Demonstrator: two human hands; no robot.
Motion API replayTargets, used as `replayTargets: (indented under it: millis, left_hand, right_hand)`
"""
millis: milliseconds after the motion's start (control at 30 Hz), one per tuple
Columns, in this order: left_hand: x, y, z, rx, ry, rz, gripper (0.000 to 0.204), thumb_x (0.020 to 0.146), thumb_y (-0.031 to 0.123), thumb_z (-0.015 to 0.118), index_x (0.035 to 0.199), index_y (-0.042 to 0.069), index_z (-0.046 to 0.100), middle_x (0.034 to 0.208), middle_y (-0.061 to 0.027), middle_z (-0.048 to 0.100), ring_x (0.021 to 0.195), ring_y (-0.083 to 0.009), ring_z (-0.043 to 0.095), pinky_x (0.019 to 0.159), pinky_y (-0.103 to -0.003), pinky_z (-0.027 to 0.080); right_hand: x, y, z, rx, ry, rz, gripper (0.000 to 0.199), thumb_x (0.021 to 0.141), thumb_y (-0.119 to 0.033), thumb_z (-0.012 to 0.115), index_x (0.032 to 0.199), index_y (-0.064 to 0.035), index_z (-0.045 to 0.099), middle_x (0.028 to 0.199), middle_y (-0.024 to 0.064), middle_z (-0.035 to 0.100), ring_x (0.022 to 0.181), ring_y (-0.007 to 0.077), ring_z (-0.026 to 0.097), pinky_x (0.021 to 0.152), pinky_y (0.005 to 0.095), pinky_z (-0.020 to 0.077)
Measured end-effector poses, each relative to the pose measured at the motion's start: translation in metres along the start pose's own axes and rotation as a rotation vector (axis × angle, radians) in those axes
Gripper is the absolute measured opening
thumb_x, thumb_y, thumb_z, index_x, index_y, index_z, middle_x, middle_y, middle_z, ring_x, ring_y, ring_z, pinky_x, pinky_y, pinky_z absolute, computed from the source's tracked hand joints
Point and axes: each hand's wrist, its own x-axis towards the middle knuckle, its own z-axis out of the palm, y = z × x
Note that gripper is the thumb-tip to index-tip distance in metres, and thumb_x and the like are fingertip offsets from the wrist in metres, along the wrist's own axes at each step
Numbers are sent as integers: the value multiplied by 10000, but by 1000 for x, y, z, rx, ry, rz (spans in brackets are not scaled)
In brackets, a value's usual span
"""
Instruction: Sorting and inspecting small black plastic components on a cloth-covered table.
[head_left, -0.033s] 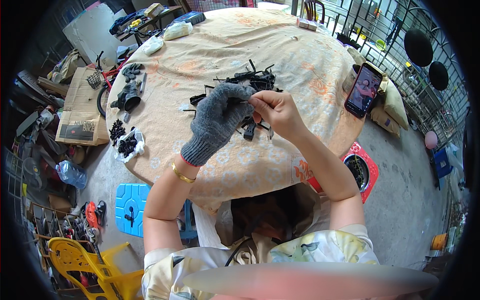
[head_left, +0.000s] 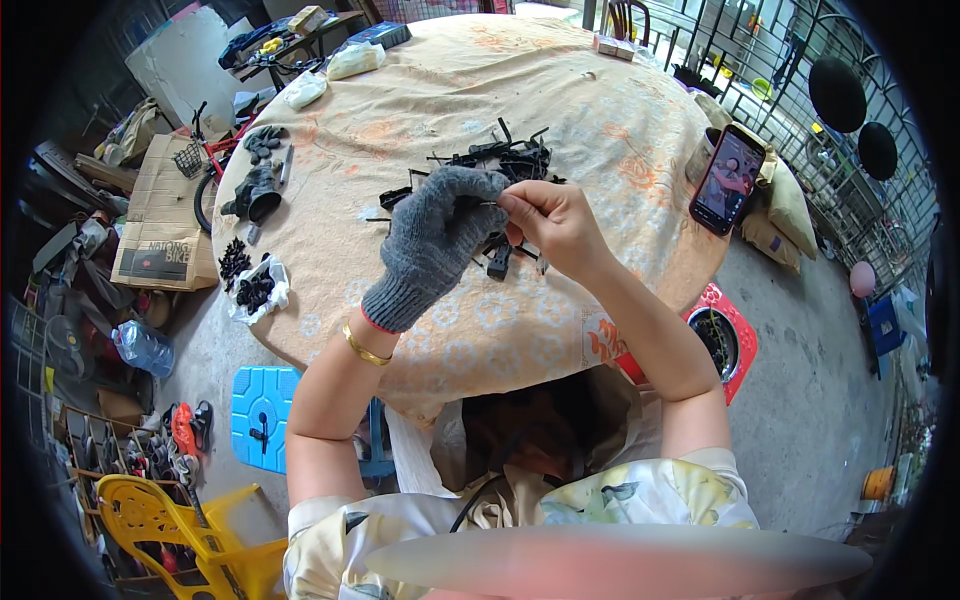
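My left hand, in a grey knitted glove, is raised over the near middle of the table with its fingers curled. The thumb and fingertips of my bare right hand are pinched together and meet the glove's fingertips. Whatever lies between them is too small and hidden to name. Behind and below both hands spreads a loose heap of thin black plastic-looking pieces. One blocky black piece shows just under the hands.
A patterned cloth covers the round table. At its left are a dark glove, small black pieces and a white bag of similar ones. A phone stands at the right edge. Below are a blue stool and red stool.
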Motion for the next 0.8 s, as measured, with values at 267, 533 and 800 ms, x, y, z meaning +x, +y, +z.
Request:
replayTargets:
  millis: [267,533,800]
  left_hand:
    - [5,10,-17,-98,-211,-205,315,748,20,668,1027,39,523,839,-52,617,746,-90,581,660,-237,490]
    - [2,15,-24,245,-657,-192,547,761,103,674,1243,76,414,843,9,569,692,-45,496,616,-203,454]
    - [5,-7,-8,253,-262,126,747,664,44,734,1303,58,348,1087,-41,515,901,-101,521,769,-255,468]
  right_hand:
    - [9,-8,-35,-423,-326,41,125,803,-139,618,867,-34,643,609,24,591,548,67,540,509,215,414]
    - [1,0,-16,-1169,-561,-76,264,675,-171,643,935,-130,654,739,151,614,700,317,597,655,376,483]
    - [16,9,-34,-355,-121,32,255,746,-96,672,962,13,592,731,11,618,621,25,526,552,161,415]
